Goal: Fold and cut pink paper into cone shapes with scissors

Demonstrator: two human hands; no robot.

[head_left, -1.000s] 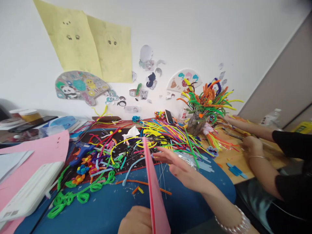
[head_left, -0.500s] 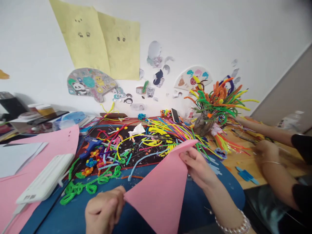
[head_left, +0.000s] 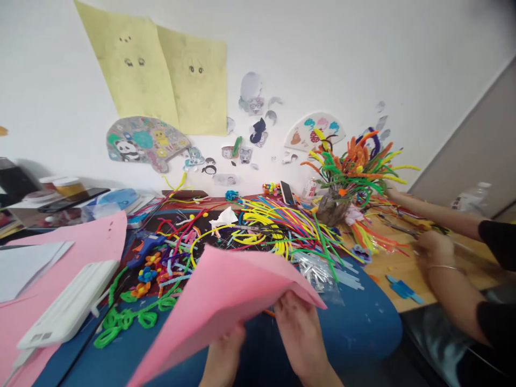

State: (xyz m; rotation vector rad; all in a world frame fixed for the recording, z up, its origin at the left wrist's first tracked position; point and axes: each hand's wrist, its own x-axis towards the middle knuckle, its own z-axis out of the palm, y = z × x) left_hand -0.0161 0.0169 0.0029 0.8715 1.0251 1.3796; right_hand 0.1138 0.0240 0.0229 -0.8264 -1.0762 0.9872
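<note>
Pink sheet (head_left: 226, 290), bent and tilted, is up above the near part of the blue bench (head_left: 363, 322). The right hand (head_left: 302, 338) has its fingers tucked under the edge, holding it; the left hand (head_left: 226, 355) is at the lower edge, its fingers mostly hidden, so I cannot tell their grip. Beyond lie loose pipe cleaners (head_left: 264, 217), then yellow drawings (head_left: 201, 88) on the wall (head_left: 322, 64).

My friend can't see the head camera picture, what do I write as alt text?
A large, bent pink sheet is held up by a person's right hand, with their left hand beneath it, over a blue tabletop. Behind it lie multicoloured fuzzy craft stems; two yellow paper drawings hang on the white wall. Another person's bare hand shows at right.
</note>
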